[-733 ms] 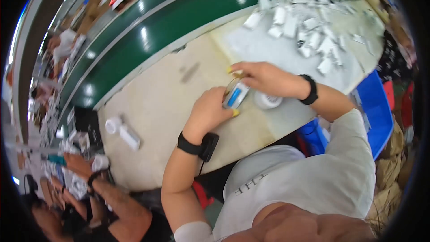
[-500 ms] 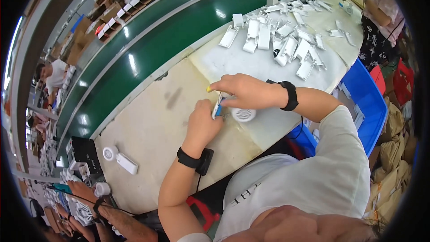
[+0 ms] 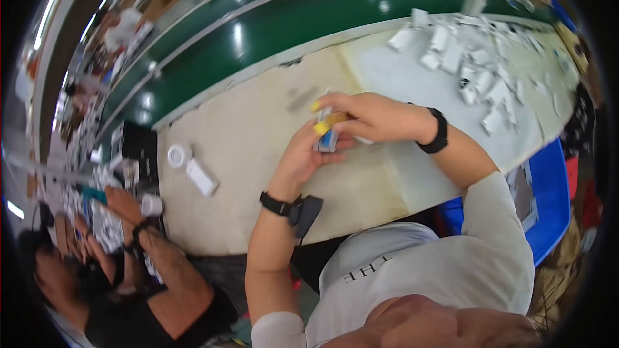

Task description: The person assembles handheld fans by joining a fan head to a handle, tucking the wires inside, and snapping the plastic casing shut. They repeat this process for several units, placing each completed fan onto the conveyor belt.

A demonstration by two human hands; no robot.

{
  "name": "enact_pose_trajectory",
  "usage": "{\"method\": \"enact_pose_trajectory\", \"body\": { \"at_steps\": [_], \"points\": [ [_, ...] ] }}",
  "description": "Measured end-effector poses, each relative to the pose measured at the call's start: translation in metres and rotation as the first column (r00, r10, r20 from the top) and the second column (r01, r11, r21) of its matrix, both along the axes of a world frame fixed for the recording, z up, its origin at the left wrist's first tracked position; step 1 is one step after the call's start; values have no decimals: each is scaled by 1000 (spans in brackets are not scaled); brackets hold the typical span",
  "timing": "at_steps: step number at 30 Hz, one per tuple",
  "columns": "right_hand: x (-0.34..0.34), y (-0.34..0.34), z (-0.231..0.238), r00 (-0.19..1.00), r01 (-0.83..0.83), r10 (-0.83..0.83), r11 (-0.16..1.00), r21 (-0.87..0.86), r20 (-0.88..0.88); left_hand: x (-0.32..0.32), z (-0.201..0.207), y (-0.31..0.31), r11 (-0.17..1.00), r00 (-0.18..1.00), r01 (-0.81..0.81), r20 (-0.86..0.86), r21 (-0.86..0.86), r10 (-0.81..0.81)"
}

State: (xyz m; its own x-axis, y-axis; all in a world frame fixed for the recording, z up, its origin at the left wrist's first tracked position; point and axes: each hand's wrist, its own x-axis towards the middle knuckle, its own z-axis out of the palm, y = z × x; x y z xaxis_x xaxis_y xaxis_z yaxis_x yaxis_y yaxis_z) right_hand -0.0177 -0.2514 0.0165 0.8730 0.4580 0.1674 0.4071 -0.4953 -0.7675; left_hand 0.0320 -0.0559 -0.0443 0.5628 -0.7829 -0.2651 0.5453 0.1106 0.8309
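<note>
Over the middle of the table, my left hand (image 3: 300, 158) holds a small white plastic casing (image 3: 327, 148) with a blue part (image 3: 327, 136) inside it. My right hand (image 3: 377, 118) reaches across from the right, its thumb and finger closed at the upper end of the casing. Yellow covers are on two of its fingertips. A bit of white (image 3: 363, 140) shows under the right hand; the rest of it is hidden. Motion blurs the details between the fingers. To the left lies a white handheld fan (image 3: 201, 178) with a round head.
Loose white plastic parts (image 3: 480, 71) are heaped at the far right of the table (image 3: 245, 135). A blue bin (image 3: 551, 209) stands at the right edge. A black box (image 3: 138, 151) and a co-worker's arm (image 3: 171, 254) are on the left. A green conveyor (image 3: 206, 45) runs behind.
The view has swung, so the table's contents sit differently in the picture. My left hand has turned, with its fingers now showing under the casing. The fan head beside my hands is now mostly hidden.
</note>
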Motion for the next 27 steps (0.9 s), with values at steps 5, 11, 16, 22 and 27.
{"method": "enact_pose_trajectory", "body": {
  "at_steps": [5,11,16,22,27],
  "points": [
    [1,1,-12,938,232,-244,970,78,245,-1,2,6,965,962,-219,131,-144,238],
    [-2,7,-14,877,290,-185,940,-181,444,-9,9,10,967,952,-242,174,-83,253],
    [-13,19,-7,798,385,-222,903,-190,560,-17,11,6,954,953,-237,145,-182,265],
    [-13,21,-4,705,337,-273,941,30,655,-34,21,-4,936,899,-276,287,-216,331],
    [-14,23,-14,789,340,-258,939,-47,558,-40,15,-5,901,852,-325,324,-286,411]
  ]
}}
